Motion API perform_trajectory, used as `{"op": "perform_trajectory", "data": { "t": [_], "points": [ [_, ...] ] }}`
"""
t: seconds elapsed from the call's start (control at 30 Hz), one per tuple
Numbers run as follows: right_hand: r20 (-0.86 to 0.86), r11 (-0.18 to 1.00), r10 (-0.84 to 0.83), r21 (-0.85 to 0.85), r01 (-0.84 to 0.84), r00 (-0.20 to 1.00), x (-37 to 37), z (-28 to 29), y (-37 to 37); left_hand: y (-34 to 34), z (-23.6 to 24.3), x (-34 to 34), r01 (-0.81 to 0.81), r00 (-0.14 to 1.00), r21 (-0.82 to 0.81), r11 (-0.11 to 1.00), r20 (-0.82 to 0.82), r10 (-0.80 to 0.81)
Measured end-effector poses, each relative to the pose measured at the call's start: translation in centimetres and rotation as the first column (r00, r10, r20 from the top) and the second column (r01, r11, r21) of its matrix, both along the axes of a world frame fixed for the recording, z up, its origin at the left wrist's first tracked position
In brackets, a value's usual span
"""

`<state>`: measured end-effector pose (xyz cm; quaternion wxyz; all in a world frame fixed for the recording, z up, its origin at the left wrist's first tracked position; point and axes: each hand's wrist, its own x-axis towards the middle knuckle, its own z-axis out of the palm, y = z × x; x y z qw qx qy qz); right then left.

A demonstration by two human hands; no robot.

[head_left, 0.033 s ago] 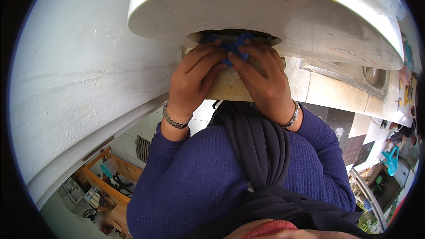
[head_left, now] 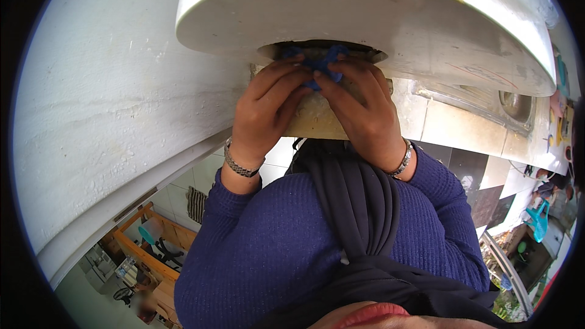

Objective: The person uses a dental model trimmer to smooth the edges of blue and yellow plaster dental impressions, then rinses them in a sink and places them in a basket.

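A crumpled piece of thin blue material is held between both my hands, just below a dark round opening in the underside of a large white rounded casing. I cannot tell if it is plastic or cloth. My left hand grips it from the left with bent fingers. From the right, my right hand pinches it, thumb toward the middle. Some fingertips and the blue piece's far side are partly hidden near the opening's edge.
Close on my left is a white wall. A stained beige counter lies under my hands, and a metal sink is set in at the right. Behind me at lower left is a wooden frame; a turquoise basket sits far right.
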<state>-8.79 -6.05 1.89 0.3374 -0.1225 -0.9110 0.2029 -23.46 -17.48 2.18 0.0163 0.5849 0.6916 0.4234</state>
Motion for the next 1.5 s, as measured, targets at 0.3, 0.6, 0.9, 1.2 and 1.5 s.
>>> {"op": "perform_trajectory", "data": {
  "t": [0.3,0.6,0.9,1.2,1.5],
  "points": [
    [0.006,1.0,-0.008,-0.005,0.008,1.0,0.0,0.0,0.0,0.1,0.1,0.0,-0.008,1.0,-0.001,1.0,-0.004,0.008],
    [0.014,1.0,-0.006,-0.018,0.006,1.0,0.0,0.0,0.0,0.1,0.0,0.1,-0.02,1.0,-0.003,1.0,0.002,0.02],
    [0.012,1.0,0.002,-0.012,-0.002,1.0,0.0,0.1,0.0,-0.1,-0.1,0.1,-0.021,1.0,-0.01,1.0,0.012,0.021],
    [0.011,0.999,0.031,-0.017,-0.03,0.999,0.2,0.0,0.1,-0.4,-0.3,0.3,-0.01,0.999,0.013,1.0,-0.043,0.01],
    [-0.243,0.995,-0.024,-0.096,0.001,0.97,2.6,0.4,1.0,-1.6,0.4,0.8,0.115,0.98,0.127,0.985,-0.178,-0.091]
  ]
}}
